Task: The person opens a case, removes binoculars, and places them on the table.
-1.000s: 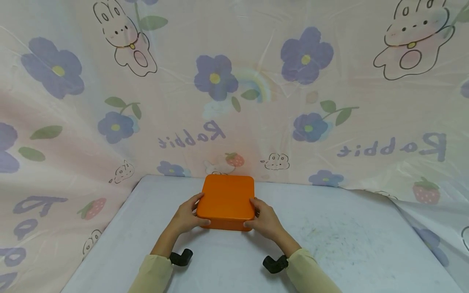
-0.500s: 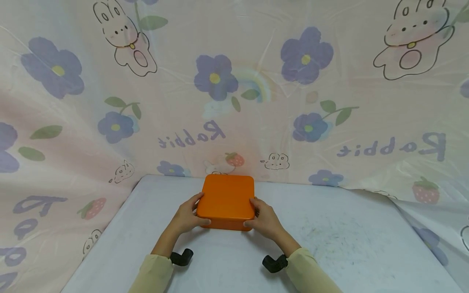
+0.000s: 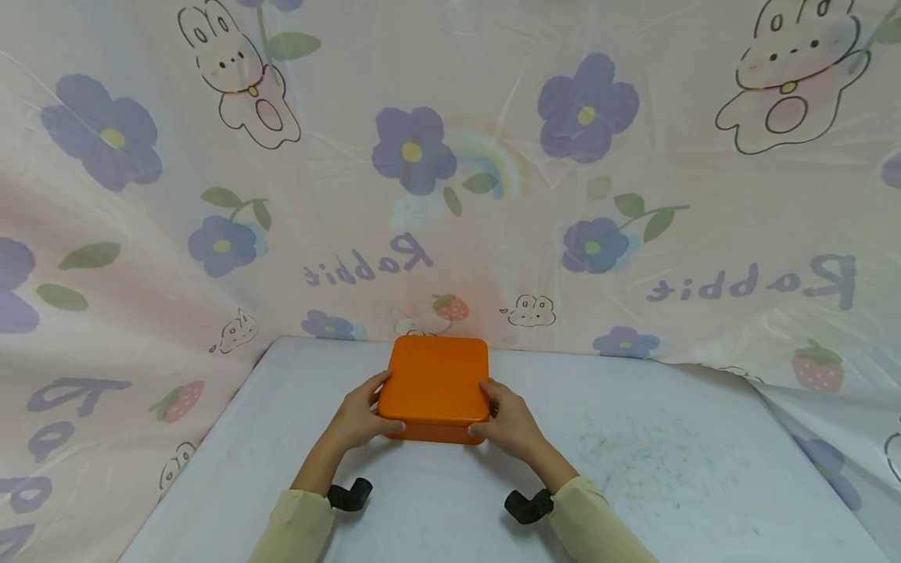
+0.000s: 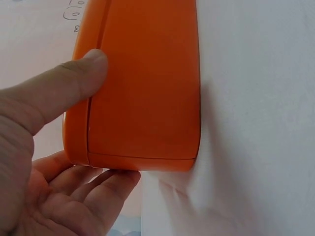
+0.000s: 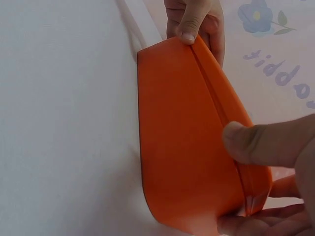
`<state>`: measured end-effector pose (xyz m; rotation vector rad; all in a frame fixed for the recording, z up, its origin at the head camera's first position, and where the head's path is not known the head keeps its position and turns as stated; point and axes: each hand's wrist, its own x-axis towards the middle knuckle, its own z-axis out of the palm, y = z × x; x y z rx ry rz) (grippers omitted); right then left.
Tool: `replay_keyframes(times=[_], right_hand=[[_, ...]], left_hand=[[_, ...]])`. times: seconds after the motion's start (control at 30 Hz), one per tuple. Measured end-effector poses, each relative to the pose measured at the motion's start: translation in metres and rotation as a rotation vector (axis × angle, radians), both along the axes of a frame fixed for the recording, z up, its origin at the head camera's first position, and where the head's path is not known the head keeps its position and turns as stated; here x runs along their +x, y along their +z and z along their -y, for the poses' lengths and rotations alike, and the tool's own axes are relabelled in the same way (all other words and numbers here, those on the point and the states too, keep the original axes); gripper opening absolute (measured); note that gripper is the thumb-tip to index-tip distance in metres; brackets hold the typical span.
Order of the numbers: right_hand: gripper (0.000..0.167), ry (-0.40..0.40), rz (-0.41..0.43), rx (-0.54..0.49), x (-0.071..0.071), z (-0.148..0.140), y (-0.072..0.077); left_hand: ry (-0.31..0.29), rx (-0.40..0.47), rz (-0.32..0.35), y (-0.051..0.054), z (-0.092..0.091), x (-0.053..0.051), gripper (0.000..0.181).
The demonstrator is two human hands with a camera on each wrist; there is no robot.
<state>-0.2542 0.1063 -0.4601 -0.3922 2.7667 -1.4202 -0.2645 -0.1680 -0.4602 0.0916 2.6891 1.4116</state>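
Observation:
An orange box point(image 3: 438, 379) with a lid stands on the white table, near its back edge. My left hand point(image 3: 357, 414) grips the box's left side, its thumb on the front face and its fingers along the side. On the right side my right hand point(image 3: 512, 422) holds it the same way. In the left wrist view the thumb lies across the seam between lid and body of the box point(image 4: 142, 88). The right wrist view shows the box point(image 5: 182, 128) with both hands at its ends; the far sides of the box are hidden.
Behind the white table point(image 3: 669, 453) hangs a patterned curtain point(image 3: 493, 219) with flowers and rabbits, and it also runs along the left side. A black band piece point(image 3: 350, 495) juts from the left wrist, another point(image 3: 528, 507) from the right.

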Motion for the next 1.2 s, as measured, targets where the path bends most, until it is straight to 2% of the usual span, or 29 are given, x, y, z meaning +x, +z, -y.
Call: replay_keyframes(times=[0.33, 0.67, 1.2], right_hand=[[0.080, 0.000, 0.000, 0.008, -0.0006, -0.0006, -0.0029], [0.079, 0.031, -0.019, -0.030, 0.0014, -0.0026, -0.0022], [0.078, 0.031, -0.028, -0.063, 0.0034, -0.0032, -0.0040]], left_hand=[[0.020, 0.011, 0.025, 0.0009, -0.0002, 0.0010, 0.098], [0.012, 0.035, 0.016, 0.0012, -0.0008, 0.0019, 0.100], [0.019, 0.052, 0.018, 0.0022, -0.0024, 0.0024, 0.099]])
